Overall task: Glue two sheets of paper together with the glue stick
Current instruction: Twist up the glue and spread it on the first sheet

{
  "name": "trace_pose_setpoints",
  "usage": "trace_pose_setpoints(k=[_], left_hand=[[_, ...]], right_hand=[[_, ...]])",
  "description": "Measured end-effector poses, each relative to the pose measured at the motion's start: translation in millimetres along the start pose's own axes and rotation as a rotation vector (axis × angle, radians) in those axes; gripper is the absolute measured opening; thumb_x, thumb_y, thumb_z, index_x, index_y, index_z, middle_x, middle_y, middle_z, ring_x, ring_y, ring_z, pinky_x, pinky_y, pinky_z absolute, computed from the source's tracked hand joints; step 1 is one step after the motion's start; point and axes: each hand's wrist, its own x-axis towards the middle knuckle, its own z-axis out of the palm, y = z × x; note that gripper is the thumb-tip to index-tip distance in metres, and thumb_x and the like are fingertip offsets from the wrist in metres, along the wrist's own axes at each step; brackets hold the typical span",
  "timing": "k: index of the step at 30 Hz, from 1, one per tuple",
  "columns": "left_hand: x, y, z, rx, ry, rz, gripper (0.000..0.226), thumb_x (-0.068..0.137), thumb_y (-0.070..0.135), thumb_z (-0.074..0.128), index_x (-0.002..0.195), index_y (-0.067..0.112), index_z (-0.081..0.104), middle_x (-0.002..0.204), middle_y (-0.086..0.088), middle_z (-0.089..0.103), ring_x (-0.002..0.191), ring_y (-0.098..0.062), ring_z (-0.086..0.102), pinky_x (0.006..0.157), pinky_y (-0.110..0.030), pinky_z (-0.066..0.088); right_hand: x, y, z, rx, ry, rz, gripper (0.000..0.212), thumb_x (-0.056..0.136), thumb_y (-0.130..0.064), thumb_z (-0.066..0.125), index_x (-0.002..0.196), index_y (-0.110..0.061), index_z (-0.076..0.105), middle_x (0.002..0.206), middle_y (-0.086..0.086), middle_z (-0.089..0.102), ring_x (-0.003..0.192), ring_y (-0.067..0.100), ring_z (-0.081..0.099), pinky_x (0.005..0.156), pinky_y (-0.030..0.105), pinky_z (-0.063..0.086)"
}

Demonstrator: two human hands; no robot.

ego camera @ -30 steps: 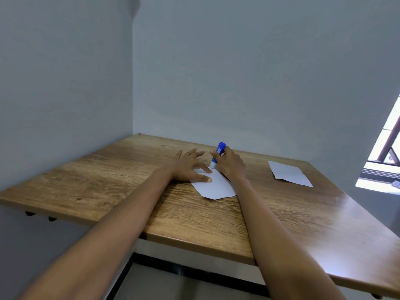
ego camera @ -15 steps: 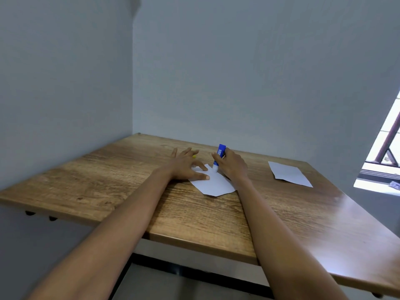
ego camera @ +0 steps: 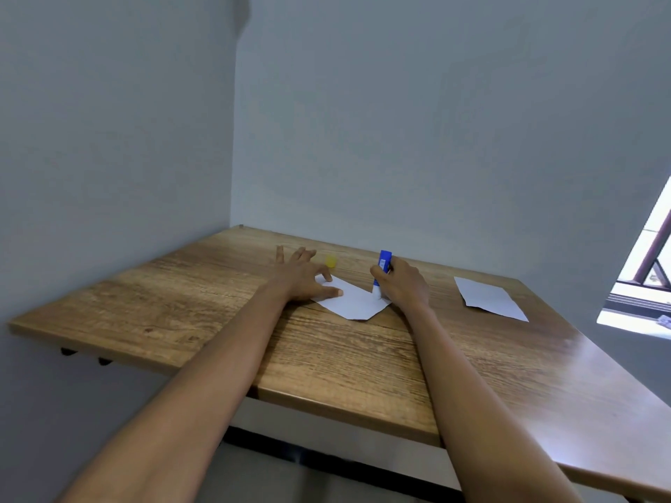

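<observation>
A white sheet of paper [ego camera: 354, 303] lies on the wooden table [ego camera: 326, 357] in front of me. My left hand [ego camera: 301, 275] rests flat on its left part, fingers spread, pinning it down. My right hand [ego camera: 401, 285] grips a blue glue stick [ego camera: 383, 265] held nearly upright, its white tip touching the sheet's right corner. A second white sheet [ego camera: 488, 297] lies apart on the table to the right. A small yellow cap [ego camera: 330, 262] sits on the table just beyond my left hand.
Grey walls close in the table at the back and left. A window [ego camera: 650, 270] opens at the far right. The table's front edge runs beneath my forearms, with dark brackets [ego camera: 85, 357] under its left side.
My right hand has dragged the glue stick across the sheet toward its right, nearer corner. My left hand shifted slightly left, and the yellow cap now shows beyond it.
</observation>
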Motion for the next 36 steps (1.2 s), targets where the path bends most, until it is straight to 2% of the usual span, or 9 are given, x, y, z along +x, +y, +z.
trace_pose_setpoints(k=[8,10,13,16,19,24,27,32,36], left_hand=[[-2,-2,-1,0.032,0.013,0.017,0.054,0.083,0.066,0.047,0.123,0.029,0.052,0.159,-0.005,0.014,0.148,-0.019,0.001,0.112,-0.056,-0.015],[-3,3,-3,0.001,0.069,0.101,0.052,0.088,0.058,0.047,0.128,0.025,0.05,0.158,-0.003,0.016,0.147,-0.018,0.007,0.114,-0.054,-0.01],[-5,20,-5,-0.167,0.212,0.296,0.036,0.092,0.042,0.052,0.124,0.026,0.057,0.149,0.003,0.035,0.141,-0.015,0.027,0.116,-0.044,0.004],[-7,34,-4,-0.252,-0.017,0.375,0.034,0.088,0.037,0.053,0.121,0.03,0.061,0.139,0.01,0.048,0.132,-0.009,0.039,0.114,-0.042,0.009],[-8,37,0,-0.182,-0.186,0.341,0.043,0.083,0.043,0.048,0.125,0.038,0.056,0.142,0.013,0.045,0.136,-0.008,0.033,0.112,-0.042,0.007],[-7,39,-1,0.026,-0.119,0.297,0.043,0.093,0.047,0.042,0.134,0.034,0.048,0.148,0.003,0.039,0.137,-0.017,0.033,0.112,-0.046,0.013],[-7,45,-2,0.108,-0.107,0.264,0.048,0.093,0.051,0.039,0.136,0.031,0.046,0.142,-0.003,0.043,0.132,-0.021,0.037,0.109,-0.046,0.017],[-6,45,-1,0.05,-0.103,0.26,0.048,0.094,0.049,0.04,0.135,0.027,0.049,0.138,-0.003,0.045,0.13,-0.023,0.036,0.107,-0.045,0.018],[-2,41,-1,0.021,-0.091,0.265,0.044,0.093,0.043,0.046,0.131,0.023,0.053,0.139,-0.001,0.046,0.128,-0.022,0.038,0.105,-0.043,0.02]], right_hand=[[-3,9,-5,0.052,0.114,0.078,0.025,0.089,-0.036,0.047,0.079,-0.013,0.051,0.066,-0.002,0.051,0.068,0.02,0.05,0.052,0.027,0.03],[-3,9,-7,0.14,0.168,0.11,0.023,0.091,-0.035,0.047,0.084,-0.013,0.051,0.073,0.0,0.054,0.07,0.02,0.051,0.055,0.029,0.031],[-2,9,-9,0.213,0.208,0.135,0.021,0.092,-0.034,0.047,0.088,-0.013,0.05,0.077,0.001,0.056,0.071,0.02,0.051,0.06,0.03,0.033],[-2,9,-8,0.199,0.199,0.134,0.021,0.092,-0.034,0.047,0.09,-0.013,0.051,0.077,0.0,0.055,0.071,0.019,0.05,0.06,0.03,0.033],[1,10,-5,0.184,0.192,0.115,0.021,0.092,-0.034,0.047,0.091,-0.013,0.052,0.078,0.0,0.056,0.073,0.019,0.05,0.064,0.03,0.034],[5,12,1,0.136,0.194,0.083,0.026,0.092,-0.038,0.047,0.096,-0.014,0.056,0.081,0.0,0.058,0.074,0.017,0.052,0.064,0.03,0.036],[7,10,4,0.078,0.181,0.038,0.033,0.092,-0.046,0.048,0.098,-0.015,0.057,0.082,0.0,0.059,0.076,0.017,0.054,0.065,0.03,0.037],[18,7,12,0.054,0.205,0.013,0.048,0.086,-0.058,0.053,0.088,-0.012,0.065,0.082,0.005,0.064,0.085,0.022,0.059,0.064,0.033,0.042],[18,3,15,-0.117,0.226,-0.001,0.056,0.085,-0.063,0.049,0.08,-0.009,0.061,0.081,0.007,0.058,0.091,0.026,0.056,0.075,0.038,0.042]])
